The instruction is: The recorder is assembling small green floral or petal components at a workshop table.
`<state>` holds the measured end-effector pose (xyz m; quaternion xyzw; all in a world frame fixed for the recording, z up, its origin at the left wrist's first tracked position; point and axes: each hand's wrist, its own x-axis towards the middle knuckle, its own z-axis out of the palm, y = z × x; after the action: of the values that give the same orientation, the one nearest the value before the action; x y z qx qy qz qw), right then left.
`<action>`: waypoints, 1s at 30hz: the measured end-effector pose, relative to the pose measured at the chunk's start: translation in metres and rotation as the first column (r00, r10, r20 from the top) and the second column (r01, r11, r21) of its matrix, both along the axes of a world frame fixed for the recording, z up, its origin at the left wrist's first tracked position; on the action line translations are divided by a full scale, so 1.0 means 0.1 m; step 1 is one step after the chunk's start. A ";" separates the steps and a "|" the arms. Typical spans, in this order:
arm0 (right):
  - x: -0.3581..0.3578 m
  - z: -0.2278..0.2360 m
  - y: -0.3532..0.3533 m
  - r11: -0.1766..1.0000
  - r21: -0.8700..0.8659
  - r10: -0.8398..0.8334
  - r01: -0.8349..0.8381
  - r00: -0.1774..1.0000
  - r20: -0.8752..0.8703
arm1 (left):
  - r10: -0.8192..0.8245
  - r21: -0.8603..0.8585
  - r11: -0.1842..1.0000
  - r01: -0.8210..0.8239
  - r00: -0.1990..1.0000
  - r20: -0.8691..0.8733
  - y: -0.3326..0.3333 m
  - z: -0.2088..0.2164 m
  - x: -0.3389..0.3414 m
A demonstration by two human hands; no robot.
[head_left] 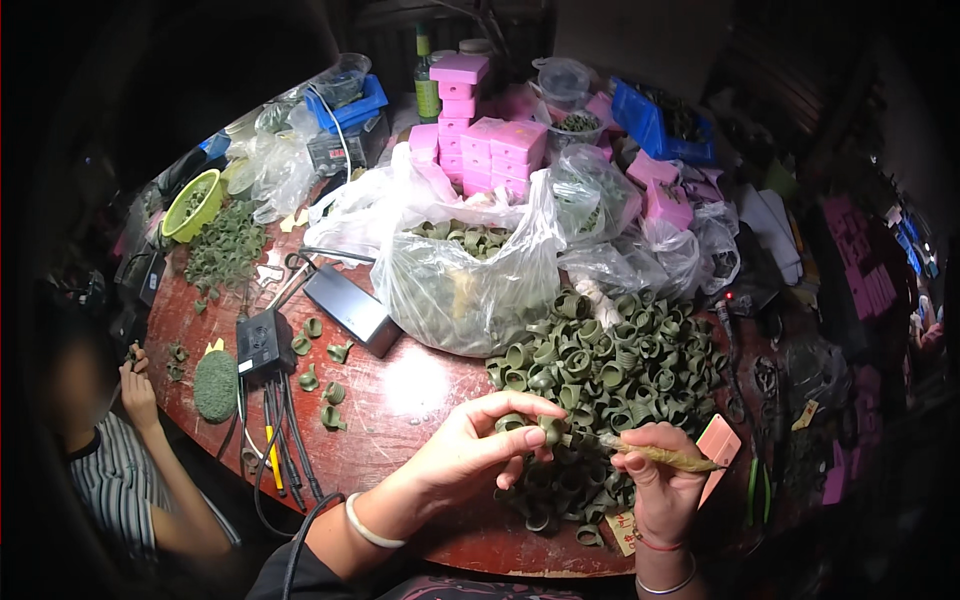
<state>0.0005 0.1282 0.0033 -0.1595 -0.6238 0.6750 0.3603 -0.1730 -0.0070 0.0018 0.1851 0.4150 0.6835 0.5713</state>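
Note:
Between the thumb and fingers of my left hand is a small dark green ring-shaped piece, partly covered by the fingertips. My right hand is closed around a pen-like tool with a tan, wrapped-looking handle. Its working tip points left toward the piece, with a small gap that I cannot judge exactly. Just beyond and beneath both hands spreads a heap of similar green ring pieces. A flat orange-pink object lies behind my right hand.
Behind the heap stands a clear plastic bag of green pieces. Pink boxes are stacked farther back. A black box, a cable hub and a green pad sit left. At far left, another person's hand holds something small.

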 end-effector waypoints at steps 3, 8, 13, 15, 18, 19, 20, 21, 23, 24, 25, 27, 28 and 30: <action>-0.02 0.01 0.02 0.998 0.066 0.012 -0.012 1.000 0.009 | -0.037 -0.019 0.999 0.036 0.999 -0.014 -0.01 -0.02 0.00; -0.02 -0.01 0.03 0.966 0.257 -0.031 0.019 0.999 0.043 | -0.096 0.008 0.995 0.096 0.989 0.108 -0.05 -0.01 -0.04; -0.04 0.08 -0.11 0.935 0.254 -0.286 0.248 0.950 0.125 | -0.115 -0.018 0.993 0.117 0.989 0.090 -0.03 0.03 0.01; -0.09 0.06 -0.10 0.928 0.365 -0.165 0.079 0.963 0.211 | -0.102 0.029 0.994 0.107 0.982 -0.159 0.00 0.04 0.05; -0.11 0.03 -0.03 0.789 0.611 -0.118 -0.056 0.963 0.241 | -0.079 0.132 0.984 0.121 0.954 -0.289 0.01 -0.09 0.08; -0.13 0.01 -0.05 0.773 0.632 -0.117 -0.059 0.965 0.234 | -0.034 0.204 0.971 0.122 0.921 -0.388 0.02 -0.15 0.08; -0.14 0.02 -0.07 0.773 0.631 -0.116 -0.060 0.965 0.234 | 0.062 0.292 0.944 0.155 0.784 -0.617 0.06 -0.21 0.06; -0.15 0.03 -0.09 0.772 0.634 -0.145 -0.041 0.960 0.238 | 0.063 0.292 0.944 0.153 0.784 -0.617 0.05 -0.20 0.08; -0.15 0.03 -0.12 0.772 0.635 -0.171 -0.024 0.955 0.243 | 0.111 0.225 0.970 0.090 0.661 -0.742 0.03 -0.13 0.16; -0.16 0.04 -0.14 0.761 0.648 -0.193 -0.009 0.951 0.241 | 0.064 0.186 0.979 0.079 0.753 -0.655 0.01 -0.12 0.19; -0.14 0.03 -0.13 0.749 0.662 -0.219 0.004 0.945 0.242 | 0.064 0.186 0.979 0.078 0.755 -0.652 0.01 -0.10 0.19; -0.11 0.01 -0.12 0.731 0.683 -0.218 -0.009 0.945 0.246 | -0.101 0.057 0.991 0.119 0.963 -0.249 0.02 -0.01 0.17; -0.10 0.00 -0.13 0.687 0.727 -0.233 0.010 0.950 0.207 | -0.117 0.041 0.991 0.127 0.975 -0.189 0.03 0.03 0.16; -0.09 0.01 -0.15 0.640 0.768 -0.226 0.026 0.962 0.156 | -0.136 0.017 0.990 0.142 0.971 -0.194 0.01 0.01 0.15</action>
<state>-0.0085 0.1133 0.0039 -0.1167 -0.8743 0.3003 0.3630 -0.1582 -0.0059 0.0031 0.2876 0.4440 0.6269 0.5719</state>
